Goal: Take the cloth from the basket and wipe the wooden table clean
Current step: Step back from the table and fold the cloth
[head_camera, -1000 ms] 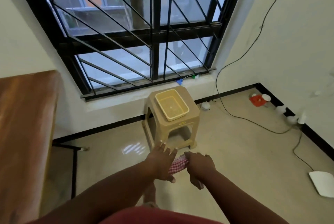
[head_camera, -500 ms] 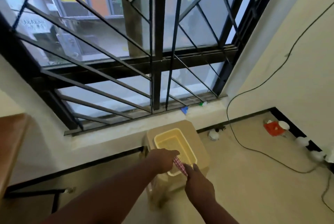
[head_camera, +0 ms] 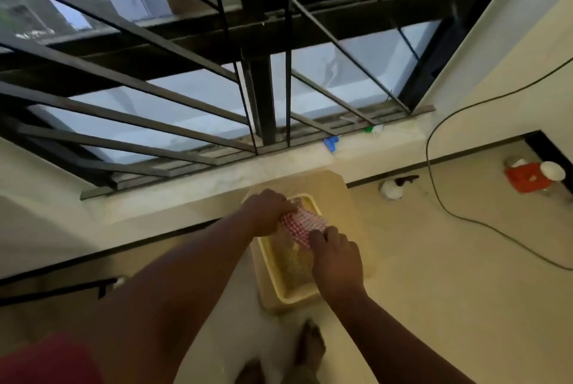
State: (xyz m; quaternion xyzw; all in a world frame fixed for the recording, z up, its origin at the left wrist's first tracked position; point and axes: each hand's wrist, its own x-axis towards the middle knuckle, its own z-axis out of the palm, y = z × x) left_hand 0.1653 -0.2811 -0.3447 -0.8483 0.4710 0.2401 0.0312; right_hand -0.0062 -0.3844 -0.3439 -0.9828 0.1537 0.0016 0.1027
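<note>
Two hands held the red-and-white checked cloth over the far end of the yellow basket, just below the middle of the frame. The left hand gripped the cloth's upper-left end with curled fingers, while the right hand pinched its lower-right edge with bent fingertips. The basket sat on a beige plastic stool below the barred window; the wooden table was out of view.

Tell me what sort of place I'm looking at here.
Probably a sparsely furnished room in a home: a large window with black metal bars, a pale tiled floor with a black cable trailing across it, and a beige plastic stool under a yellow plastic basket.
</note>
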